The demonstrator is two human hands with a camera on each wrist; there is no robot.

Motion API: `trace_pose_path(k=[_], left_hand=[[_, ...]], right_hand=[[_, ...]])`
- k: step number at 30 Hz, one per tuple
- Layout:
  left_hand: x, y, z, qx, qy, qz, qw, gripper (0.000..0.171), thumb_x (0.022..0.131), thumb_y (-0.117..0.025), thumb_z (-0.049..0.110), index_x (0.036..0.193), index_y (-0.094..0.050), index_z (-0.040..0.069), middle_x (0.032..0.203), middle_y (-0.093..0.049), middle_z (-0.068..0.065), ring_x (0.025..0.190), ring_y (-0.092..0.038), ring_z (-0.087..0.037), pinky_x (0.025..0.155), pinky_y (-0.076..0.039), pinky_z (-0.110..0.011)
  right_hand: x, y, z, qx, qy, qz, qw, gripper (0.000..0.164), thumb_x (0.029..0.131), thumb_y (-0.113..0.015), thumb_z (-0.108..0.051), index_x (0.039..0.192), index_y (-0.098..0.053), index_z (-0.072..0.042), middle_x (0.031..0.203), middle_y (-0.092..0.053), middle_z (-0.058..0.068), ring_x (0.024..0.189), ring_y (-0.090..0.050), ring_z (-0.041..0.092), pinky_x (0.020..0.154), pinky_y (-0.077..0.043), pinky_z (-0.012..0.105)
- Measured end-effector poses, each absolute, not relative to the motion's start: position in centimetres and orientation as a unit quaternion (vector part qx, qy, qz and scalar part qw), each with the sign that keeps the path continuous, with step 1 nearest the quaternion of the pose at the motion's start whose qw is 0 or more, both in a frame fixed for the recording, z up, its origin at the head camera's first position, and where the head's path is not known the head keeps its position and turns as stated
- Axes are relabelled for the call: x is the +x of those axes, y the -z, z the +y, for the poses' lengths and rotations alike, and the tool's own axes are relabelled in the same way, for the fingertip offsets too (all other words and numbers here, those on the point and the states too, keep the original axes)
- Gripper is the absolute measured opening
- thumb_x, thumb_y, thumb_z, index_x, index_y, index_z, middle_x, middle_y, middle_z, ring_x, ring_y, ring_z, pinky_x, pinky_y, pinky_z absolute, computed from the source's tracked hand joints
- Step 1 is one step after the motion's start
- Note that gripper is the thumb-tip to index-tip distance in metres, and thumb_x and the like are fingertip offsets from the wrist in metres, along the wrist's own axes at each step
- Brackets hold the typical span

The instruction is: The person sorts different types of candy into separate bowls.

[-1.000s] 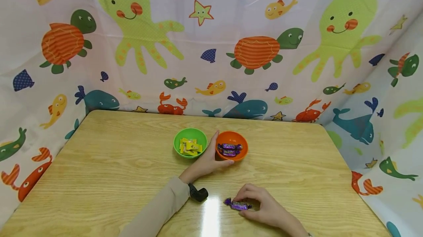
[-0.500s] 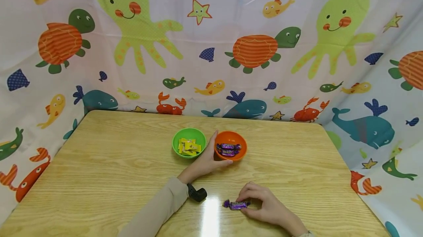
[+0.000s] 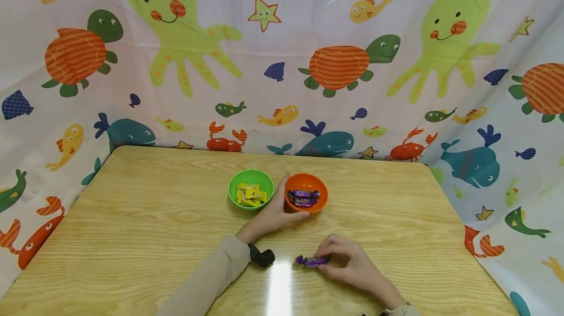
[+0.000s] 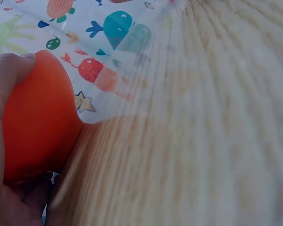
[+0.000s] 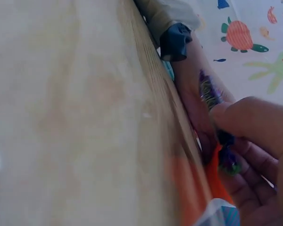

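My right hand pinches a purple-wrapped candy between thumb and fingers, one twisted end pointing left. In the right wrist view that candy stands clear of the tabletop, held near its middle. Ahead and to the left, my left hand grips an orange bowl, thumb along the near side and fingers around the left side. Several candies in the same purple wrapping lie inside it. From the left wrist, the bowl's outer wall fills the space beside the thumb.
Left of the orange bowl stands a green bowl with several yellow-wrapped sweets. Both bowls sit on a wooden table. A curtain printed with sea animals hangs behind the table and along its sides.
My right hand has lifted the purple candy and moved it slightly forward and left. The left hand keeps its grip on the orange bowl. The head view has shifted a little.
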State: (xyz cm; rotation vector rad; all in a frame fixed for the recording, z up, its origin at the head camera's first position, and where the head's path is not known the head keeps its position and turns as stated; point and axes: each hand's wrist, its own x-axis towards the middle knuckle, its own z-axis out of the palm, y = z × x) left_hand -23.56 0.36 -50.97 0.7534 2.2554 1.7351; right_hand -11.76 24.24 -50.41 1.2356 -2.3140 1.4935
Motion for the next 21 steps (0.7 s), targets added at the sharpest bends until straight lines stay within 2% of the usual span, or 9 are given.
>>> trace_pose_path(k=[6, 14, 18, 21], left_hand=[[-23.6, 50.9, 0.4, 0.252, -0.591, 0.76, 0.101, 0.115, 0.085, -0.079, 0.038, 0.16, 0.006, 0.016, 0.164, -0.01, -0.011, 0.149, -0.015, -0.027, 0.119, -0.015, -0.051], [-23.9, 51.1, 0.4, 0.262, -0.603, 0.746, 0.107, 0.116, 0.085, -0.08, 0.033, 0.159, 0.006, 0.012, 0.163, -0.013, -0.013, 0.149, -0.018, -0.028, 0.119, -0.015, -0.051], [-24.0, 51.1, 0.2, 0.27, -0.609, 0.738, 0.109, 0.117, 0.084, -0.08, 0.038, 0.16, 0.006, 0.013, 0.163, -0.014, -0.012, 0.148, -0.02, -0.027, 0.119, -0.016, -0.05], [-23.9, 51.1, 0.2, 0.262, -0.609, 0.74, 0.112, 0.117, 0.084, -0.079, 0.041, 0.16, 0.007, 0.016, 0.162, -0.015, -0.009, 0.146, -0.023, -0.025, 0.118, -0.018, -0.05]], right_hand=[[-13.0, 48.4, 23.7, 0.39, -0.504, -0.767, 0.076, 0.035, 0.076, -0.079, 0.012, 0.105, -0.073, -0.007, 0.1, -0.067, 0.007, 0.092, -0.062, 0.02, 0.082, -0.052, 0.026], [-15.8, 44.8, 23.5, 0.36, -0.494, -0.786, 0.092, 0.029, 0.08, -0.076, 0.01, 0.103, -0.075, -0.007, 0.099, -0.069, 0.006, 0.089, -0.063, 0.019, 0.08, -0.053, 0.024], [-17.1, 42.7, 22.8, 0.34, -0.483, -0.8, 0.103, 0.025, 0.079, -0.075, 0.014, 0.099, -0.075, -0.001, 0.098, -0.069, 0.012, 0.089, -0.063, 0.024, 0.084, -0.051, 0.024], [-18.6, 42.3, 22.5, 0.327, -0.457, -0.819, 0.116, 0.024, 0.079, -0.076, 0.011, 0.1, -0.075, -0.002, 0.098, -0.069, 0.011, 0.089, -0.064, 0.025, 0.082, -0.052, 0.028]])
